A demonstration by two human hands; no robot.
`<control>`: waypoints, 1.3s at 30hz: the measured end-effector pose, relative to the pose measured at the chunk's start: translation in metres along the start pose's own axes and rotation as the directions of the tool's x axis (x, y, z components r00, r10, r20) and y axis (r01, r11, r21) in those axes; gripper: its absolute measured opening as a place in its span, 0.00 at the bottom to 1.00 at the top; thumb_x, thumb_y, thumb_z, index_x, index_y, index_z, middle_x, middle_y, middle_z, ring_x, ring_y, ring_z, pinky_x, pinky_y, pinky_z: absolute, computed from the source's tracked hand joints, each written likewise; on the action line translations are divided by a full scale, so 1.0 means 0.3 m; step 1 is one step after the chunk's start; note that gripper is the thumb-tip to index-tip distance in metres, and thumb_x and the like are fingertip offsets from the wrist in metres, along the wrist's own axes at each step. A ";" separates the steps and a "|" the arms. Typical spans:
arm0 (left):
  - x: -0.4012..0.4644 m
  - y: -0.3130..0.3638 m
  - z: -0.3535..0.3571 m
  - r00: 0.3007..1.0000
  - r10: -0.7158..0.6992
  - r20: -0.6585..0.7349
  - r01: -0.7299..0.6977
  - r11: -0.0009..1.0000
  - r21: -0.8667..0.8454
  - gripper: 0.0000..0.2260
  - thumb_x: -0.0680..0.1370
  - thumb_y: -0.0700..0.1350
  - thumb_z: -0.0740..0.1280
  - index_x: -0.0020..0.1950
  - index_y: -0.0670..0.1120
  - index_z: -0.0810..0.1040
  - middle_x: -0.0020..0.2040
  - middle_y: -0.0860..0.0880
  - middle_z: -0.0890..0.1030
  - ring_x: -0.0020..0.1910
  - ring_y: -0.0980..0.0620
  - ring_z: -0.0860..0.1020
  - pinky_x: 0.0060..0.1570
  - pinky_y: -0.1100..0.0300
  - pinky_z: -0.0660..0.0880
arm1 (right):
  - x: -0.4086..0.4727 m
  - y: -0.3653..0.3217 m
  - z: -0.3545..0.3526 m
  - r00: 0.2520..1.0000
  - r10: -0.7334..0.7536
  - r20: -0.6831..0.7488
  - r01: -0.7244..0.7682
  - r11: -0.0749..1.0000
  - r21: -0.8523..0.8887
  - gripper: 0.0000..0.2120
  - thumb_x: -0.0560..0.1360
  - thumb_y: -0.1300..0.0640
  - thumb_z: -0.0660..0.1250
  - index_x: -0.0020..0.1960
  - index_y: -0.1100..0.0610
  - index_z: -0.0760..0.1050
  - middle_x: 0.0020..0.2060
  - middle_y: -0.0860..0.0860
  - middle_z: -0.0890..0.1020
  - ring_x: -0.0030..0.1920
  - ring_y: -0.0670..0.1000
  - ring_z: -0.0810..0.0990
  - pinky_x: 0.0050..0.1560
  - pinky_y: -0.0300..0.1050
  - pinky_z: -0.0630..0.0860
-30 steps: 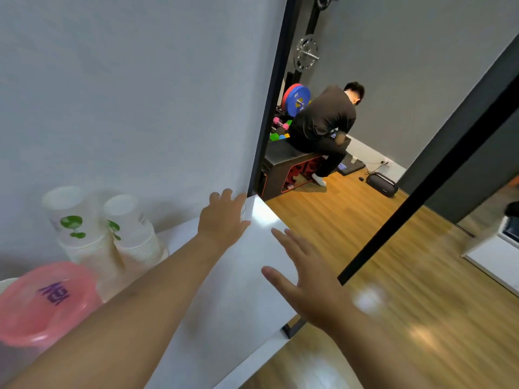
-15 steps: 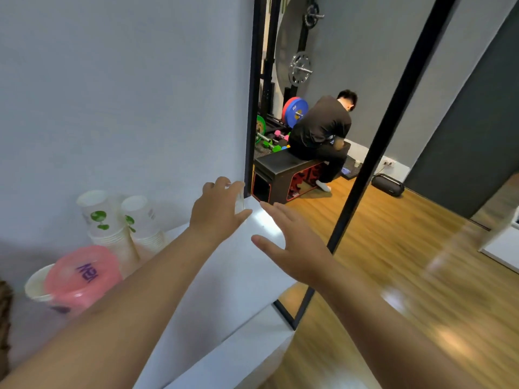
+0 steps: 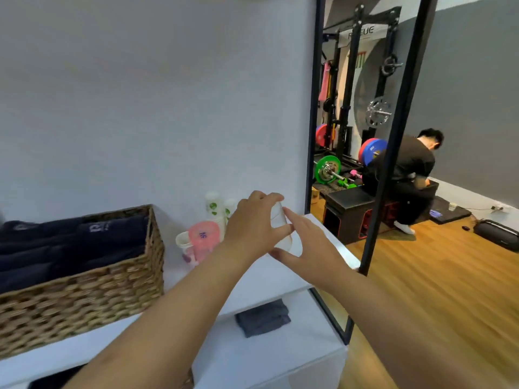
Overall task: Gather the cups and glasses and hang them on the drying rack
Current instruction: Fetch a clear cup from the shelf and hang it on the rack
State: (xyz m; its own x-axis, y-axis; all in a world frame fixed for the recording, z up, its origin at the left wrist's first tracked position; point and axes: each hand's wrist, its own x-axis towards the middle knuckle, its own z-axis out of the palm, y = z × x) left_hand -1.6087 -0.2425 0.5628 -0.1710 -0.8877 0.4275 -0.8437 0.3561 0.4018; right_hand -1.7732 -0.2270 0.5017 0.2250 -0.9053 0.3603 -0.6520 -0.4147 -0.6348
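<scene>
A small white cup (image 3: 280,220) stands near the far right end of the white shelf top (image 3: 269,276). My left hand (image 3: 252,226) is curled over it, fingers on its top and thumb on its side. On the cup's right, my right hand (image 3: 311,248) has its fingers spread, with index finger and thumb touching the cup's lower part. Behind my left hand, against the wall, stand stacked paper cups with green leaf prints (image 3: 212,206), a pink-lidded cup (image 3: 203,234) and a plain white cup (image 3: 182,242). No drying rack is in view.
A wicker basket (image 3: 92,290) of dark folded towels fills the shelf's left side. A grey cloth (image 3: 262,318) lies on the lower shelf. A black-framed panel (image 3: 393,136) stands to the right. Beyond it a person (image 3: 410,169) sits on a box among gym weights, on a wooden floor.
The view has swung left and pulled back, bringing the basket into sight. My left hand has closed over the white cup. My right hand has moved in against the cup's right side.
</scene>
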 end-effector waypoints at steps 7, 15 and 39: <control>-0.290 -0.076 -0.340 0.992 -0.108 -0.064 0.115 0.987 0.115 0.33 0.70 0.63 0.75 0.75 0.61 0.71 0.67 0.56 0.73 0.64 0.49 0.72 0.54 0.53 0.73 | -0.055 -0.398 0.152 0.989 -0.139 0.047 0.115 0.931 0.348 0.41 0.67 0.35 0.76 0.72 0.20 0.57 0.66 0.21 0.72 0.65 0.28 0.73 0.59 0.27 0.73; -0.748 -0.296 -0.881 0.949 -0.227 -0.219 0.265 0.950 0.165 0.33 0.71 0.58 0.75 0.75 0.58 0.73 0.62 0.55 0.76 0.59 0.50 0.76 0.58 0.49 0.77 | -0.188 -1.016 0.440 0.926 -0.333 0.176 0.168 0.782 0.600 0.32 0.63 0.45 0.76 0.63 0.26 0.69 0.52 0.30 0.83 0.52 0.38 0.85 0.46 0.34 0.81; -1.996 -1.085 -1.873 0.622 -0.616 -0.484 0.657 0.747 -0.106 0.43 0.70 0.65 0.77 0.81 0.58 0.64 0.75 0.52 0.72 0.70 0.52 0.75 0.67 0.48 0.75 | -0.625 -2.330 1.546 0.773 -0.528 0.352 0.035 0.590 0.807 0.39 0.62 0.41 0.83 0.70 0.32 0.70 0.59 0.39 0.83 0.61 0.38 0.81 0.61 0.50 0.82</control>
State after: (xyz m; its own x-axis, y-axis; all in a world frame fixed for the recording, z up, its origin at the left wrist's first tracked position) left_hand -0.9458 0.3372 0.6311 0.6592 -0.6303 0.4101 -0.6884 -0.2864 0.6664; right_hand -1.0239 0.1899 0.5608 0.7729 -0.5136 0.3726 0.2076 -0.3503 -0.9133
